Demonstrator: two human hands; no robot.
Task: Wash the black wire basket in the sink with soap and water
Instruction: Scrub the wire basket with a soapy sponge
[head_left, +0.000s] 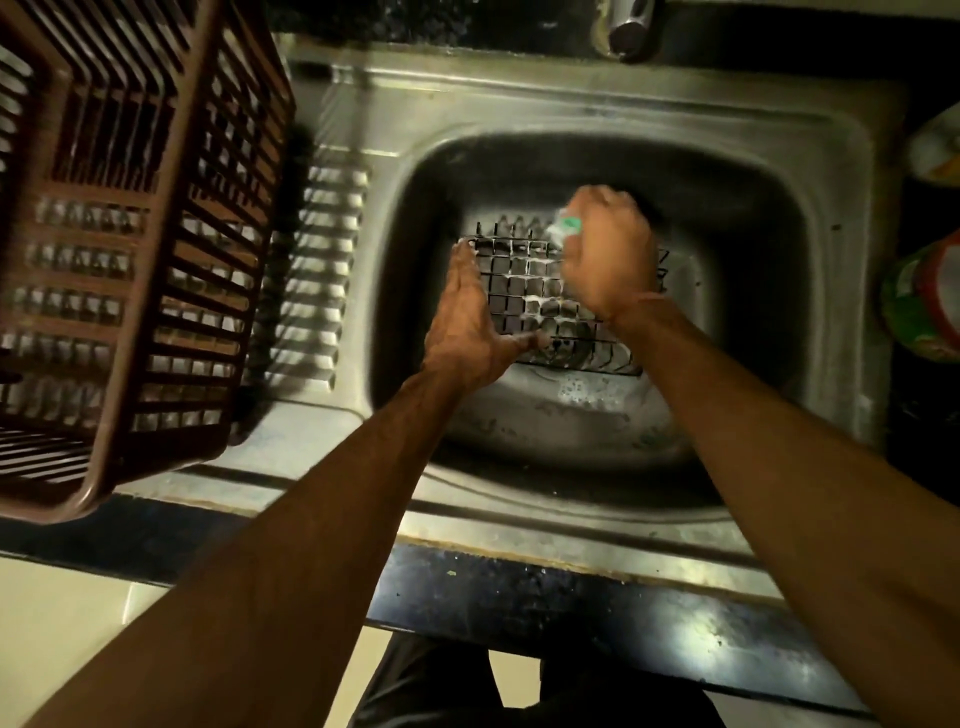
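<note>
sudsy black wire basket (524, 296) lies in the steel sink (810, 270).

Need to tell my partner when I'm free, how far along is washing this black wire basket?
Soaping has begun: white suds coat the black wire basket in the steel sink. The right hand scrubs with a green scrubber; the left hand steadies it. Rinsing remains.

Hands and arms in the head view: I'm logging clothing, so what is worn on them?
Both forearms are bare, with no sleeves or gloves in view. The right hand has a thin reddish thread around the wrist. The left hand shows no rings, watch or band.
</note>
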